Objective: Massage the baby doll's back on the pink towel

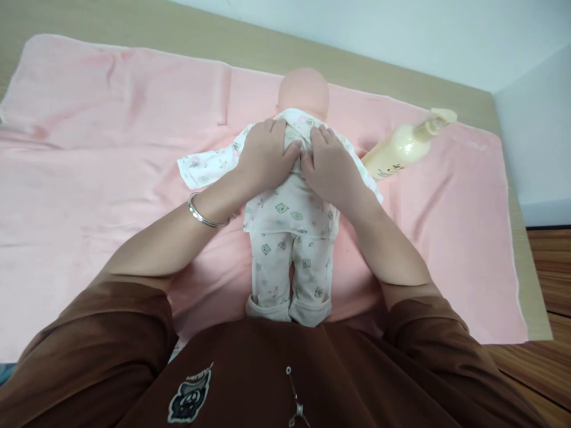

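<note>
A baby doll [304,89] lies on its front with its bare head away from me. It wears a white printed top [292,208] and matching trousers [272,261] with turned-up cuffs. My left hand [267,148] rests flat on the left side of the doll's upper back, fingers towards its shoulder. On the right side of the upper back lies my right hand [332,163], its fingers slightly bent over the cloth. Both thumbs point inwards and come close together at the middle. The doll's face and its hands are hidden.
Under the doll a pink cloth [111,208] covers most of the wooden table [401,71]. A cream pump bottle [404,145] lies at the doll's right, beside its sleeve. A white wall [379,30] stands behind, and a wood floor [551,261] shows at the far right.
</note>
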Demonstrator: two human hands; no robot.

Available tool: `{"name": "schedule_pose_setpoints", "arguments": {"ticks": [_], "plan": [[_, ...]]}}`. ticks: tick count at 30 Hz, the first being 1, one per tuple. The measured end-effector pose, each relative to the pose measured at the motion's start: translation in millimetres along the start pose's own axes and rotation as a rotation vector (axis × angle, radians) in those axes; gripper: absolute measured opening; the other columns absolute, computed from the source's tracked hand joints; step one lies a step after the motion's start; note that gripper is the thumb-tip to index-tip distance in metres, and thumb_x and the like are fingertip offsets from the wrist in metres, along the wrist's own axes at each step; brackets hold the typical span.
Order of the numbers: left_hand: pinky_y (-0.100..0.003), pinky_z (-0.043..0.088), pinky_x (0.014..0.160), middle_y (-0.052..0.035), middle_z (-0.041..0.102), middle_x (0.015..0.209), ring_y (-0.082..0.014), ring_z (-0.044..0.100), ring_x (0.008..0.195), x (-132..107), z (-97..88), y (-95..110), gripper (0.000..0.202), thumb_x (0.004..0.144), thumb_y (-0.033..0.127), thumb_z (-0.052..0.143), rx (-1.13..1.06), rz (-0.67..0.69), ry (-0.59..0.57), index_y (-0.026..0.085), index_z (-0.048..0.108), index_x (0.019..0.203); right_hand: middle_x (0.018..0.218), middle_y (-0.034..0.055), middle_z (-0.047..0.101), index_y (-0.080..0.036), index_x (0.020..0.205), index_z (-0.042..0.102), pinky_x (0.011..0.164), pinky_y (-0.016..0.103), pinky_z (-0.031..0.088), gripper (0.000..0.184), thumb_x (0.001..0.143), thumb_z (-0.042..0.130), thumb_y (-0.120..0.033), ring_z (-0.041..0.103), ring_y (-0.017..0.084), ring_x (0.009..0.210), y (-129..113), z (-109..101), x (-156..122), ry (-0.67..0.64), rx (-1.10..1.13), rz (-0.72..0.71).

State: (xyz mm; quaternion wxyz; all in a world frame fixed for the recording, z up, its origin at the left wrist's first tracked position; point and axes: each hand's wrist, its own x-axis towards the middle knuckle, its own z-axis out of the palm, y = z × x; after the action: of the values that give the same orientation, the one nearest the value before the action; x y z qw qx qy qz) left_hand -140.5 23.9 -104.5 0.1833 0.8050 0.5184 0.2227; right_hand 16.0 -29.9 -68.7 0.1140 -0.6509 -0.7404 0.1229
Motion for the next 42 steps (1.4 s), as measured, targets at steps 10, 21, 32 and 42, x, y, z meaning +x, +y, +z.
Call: {"name": "schedule_pose_setpoints", "arguments": {"ticks": [10,21,32,42], "plan": [[-0.06,0.049,0.112,-0.0116,0.069,0.114,-0.0334,0.061,0.12,-11,-8.9,7,0.012,0.094,0.027,0.053,-0.051,0.091,0.016,0.025,0.062,0.102,0.171,0.0256,0.039,-0.004,0.159,0.037,0.134,0.067,0.027,0.062,0.108,0.038,-0.038,0.034,0.041,0.163,8,-1,10,-0.034,-0.063,0.072],[-0.06,0.044,0.115,-0.0237,0.065,0.133,-0.0388,0.058,0.128,-4,-10.1,11,0.042,0.102,0.036,0.032,0.103,-0.016,-0.055,0.013,0.06,0.125,0.166,0.0192,0.047,-0.009,0.154,0.048,0.137,0.063,0.029,0.054,0.106,0.038,-0.03,0.034,0.037,0.164,-8,1,-14,-0.001,0.035,-0.075],[-0.062,0.041,0.122,-0.0169,0.062,0.145,-0.0409,0.05,0.143,-31,-17.1,26,0.042,0.1,0.029,0.038,0.038,0.075,-0.03,0.019,0.061,0.134,0.161,0.0217,0.051,-0.01,0.149,0.048,0.133,0.066,0.032,0.049,0.106,0.038,-0.031,0.042,0.037,0.156,8,3,12,0.004,0.019,0.043],[-0.061,0.049,0.106,-0.0163,0.07,0.115,-0.0373,0.065,0.116,9,6.3,-14,0.019,0.102,0.031,0.041,-0.034,0.031,0.026,0.026,0.059,0.101,0.161,0.0211,0.046,-0.009,0.149,0.047,0.138,0.062,0.026,0.049,0.105,0.036,-0.026,0.034,0.038,0.161,-25,3,-21,0.014,-0.039,-0.001]]}}
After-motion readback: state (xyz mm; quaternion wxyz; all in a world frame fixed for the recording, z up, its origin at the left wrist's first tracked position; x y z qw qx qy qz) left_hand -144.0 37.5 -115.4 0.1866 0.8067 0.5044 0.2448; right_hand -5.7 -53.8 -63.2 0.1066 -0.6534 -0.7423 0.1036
